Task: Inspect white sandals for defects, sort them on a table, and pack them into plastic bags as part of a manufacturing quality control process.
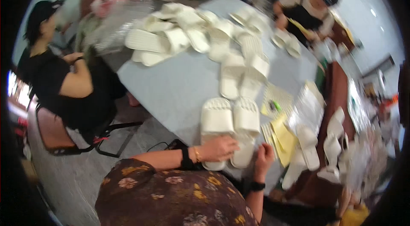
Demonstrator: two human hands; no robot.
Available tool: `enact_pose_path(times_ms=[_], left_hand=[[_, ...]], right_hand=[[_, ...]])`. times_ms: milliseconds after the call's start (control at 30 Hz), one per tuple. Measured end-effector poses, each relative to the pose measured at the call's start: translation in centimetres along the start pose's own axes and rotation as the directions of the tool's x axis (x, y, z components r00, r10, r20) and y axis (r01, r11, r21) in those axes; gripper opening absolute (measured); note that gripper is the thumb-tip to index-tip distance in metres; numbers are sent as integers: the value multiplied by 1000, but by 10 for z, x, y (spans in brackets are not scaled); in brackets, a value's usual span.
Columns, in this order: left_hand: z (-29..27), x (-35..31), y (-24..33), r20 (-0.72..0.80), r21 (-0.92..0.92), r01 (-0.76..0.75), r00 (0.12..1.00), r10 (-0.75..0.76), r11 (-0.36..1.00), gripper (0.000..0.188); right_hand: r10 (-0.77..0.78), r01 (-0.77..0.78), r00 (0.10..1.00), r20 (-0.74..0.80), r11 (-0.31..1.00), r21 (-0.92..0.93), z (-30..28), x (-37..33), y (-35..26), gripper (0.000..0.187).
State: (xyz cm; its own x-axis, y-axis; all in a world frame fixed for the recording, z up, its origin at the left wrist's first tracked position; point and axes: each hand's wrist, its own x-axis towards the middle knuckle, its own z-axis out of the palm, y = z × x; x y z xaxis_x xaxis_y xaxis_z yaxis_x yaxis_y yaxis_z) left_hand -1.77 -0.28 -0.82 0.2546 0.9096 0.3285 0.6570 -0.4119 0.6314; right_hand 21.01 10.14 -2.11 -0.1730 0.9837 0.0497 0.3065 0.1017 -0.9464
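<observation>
A pair of cream slide slippers lies side by side at the table's near edge, toes pointing away from me. My left hand (218, 149) reaches across the heel end of the left slipper (217, 119), its fingers loosely stretched toward the right slipper (247, 123). It appears to rest on the footbeds without gripping them. To the right of the pair, my right hand (265, 157) has its fingers curled in. Whether something small is in them is hidden. Just beyond it are yellow sheets (284, 138) and a textured pale sheet (276, 98) with a small green-and-black item (274, 106) on it.
More cream slippers (183, 29) are heaped across the grey table (149, 85). Clear plastic bags (307, 106) and loose slippers (307, 145) lie on the right. One person (64, 68) sits at the left, another (307, 12) at the far right, and a third works at the far side.
</observation>
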Motion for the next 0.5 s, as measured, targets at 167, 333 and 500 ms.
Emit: enact_pose_path(times_ms=[167,333,500], left_hand=[[-17,-17,17,31,52,195,980,-197,979,35],[-8,-11,23,-242,252,290,943,-230,923,58],[5,19,12,-214,257,372,922,-323,892,70]], right_hand=[[36,-37,999,4,980,195,-4,-2,16,5],[28,-27,1000,0,975,222,-4,7,20,5],[5,0,1000,-26,981,196,1,9,24,6]])
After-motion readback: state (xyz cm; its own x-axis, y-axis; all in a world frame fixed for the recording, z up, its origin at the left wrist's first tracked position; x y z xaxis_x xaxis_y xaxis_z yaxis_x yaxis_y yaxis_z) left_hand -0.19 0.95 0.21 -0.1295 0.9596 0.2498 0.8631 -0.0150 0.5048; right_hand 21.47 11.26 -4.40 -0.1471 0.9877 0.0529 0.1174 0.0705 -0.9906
